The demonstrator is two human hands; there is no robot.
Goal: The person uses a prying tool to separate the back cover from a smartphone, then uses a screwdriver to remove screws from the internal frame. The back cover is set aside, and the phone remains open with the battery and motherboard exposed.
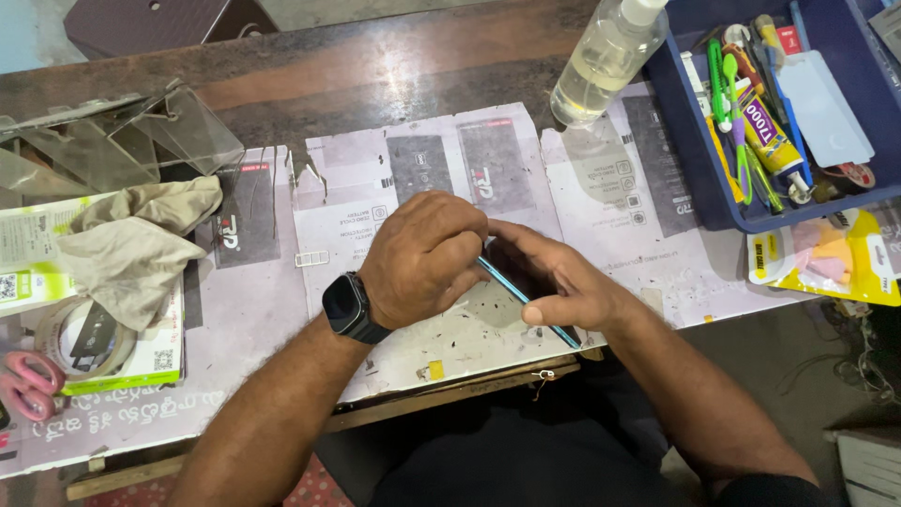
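A thin phone point(526, 299) with a light blue edge stands tilted on its side near the front of the worktable. My right hand point(563, 282) holds it from the right, thumb along the blue edge and fingers behind it. My left hand point(427, 255), with a black watch point(349, 308) on its wrist, is curled over the phone's left end, fingertips pressing at the edge. Whether a small tool sits in those fingers is hidden. Under both hands lie flattened printed cardboard sheets point(375, 202).
A clear liquid bottle point(601, 61) stands at the back. A blue tray point(845, 202) at the right holds tools and a glue tube point(771, 141). A yellow packet point(826, 258), a beige cloth point(131, 244), a tape roll point(80, 343), pink scissors point(26, 385) and clear plastic stands point(113, 141) surround the work spot.
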